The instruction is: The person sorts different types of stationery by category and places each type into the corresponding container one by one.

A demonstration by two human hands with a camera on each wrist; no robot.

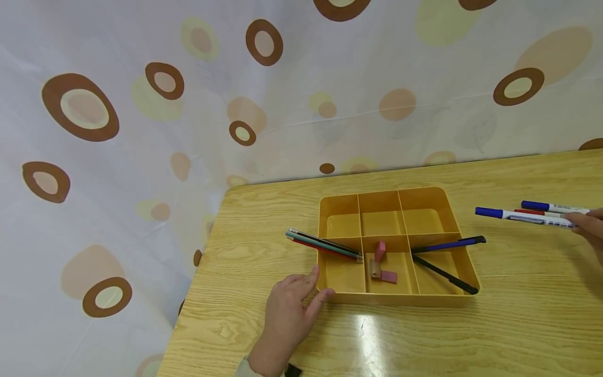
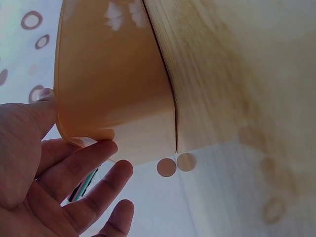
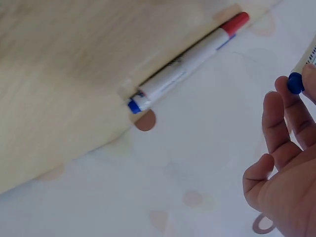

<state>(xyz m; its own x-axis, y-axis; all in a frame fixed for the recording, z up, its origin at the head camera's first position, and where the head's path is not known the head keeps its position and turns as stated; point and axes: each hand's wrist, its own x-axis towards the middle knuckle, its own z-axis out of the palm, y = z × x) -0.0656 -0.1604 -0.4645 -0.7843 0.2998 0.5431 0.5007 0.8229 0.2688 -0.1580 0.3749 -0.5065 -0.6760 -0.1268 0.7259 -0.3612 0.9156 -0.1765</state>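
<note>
My left hand rests at the near left corner of the yellow divided tray, thumb and index finger touching its two sides, the other fingers loosely extended. In the right wrist view, my right hand pinches a white marker between thumb and fingers. The head view shows this marker held level, its blue cap pointing toward the tray. Just behind it are a second blue-capped marker and a red-capped marker, partly hidden by the held one and the hand.
Several pencils lean over the tray's left wall. Pink erasers and a small sharpener lie in the near middle compartment. A blue pen and a black pen lean in the near right one. A spotted curtain borders the wooden table.
</note>
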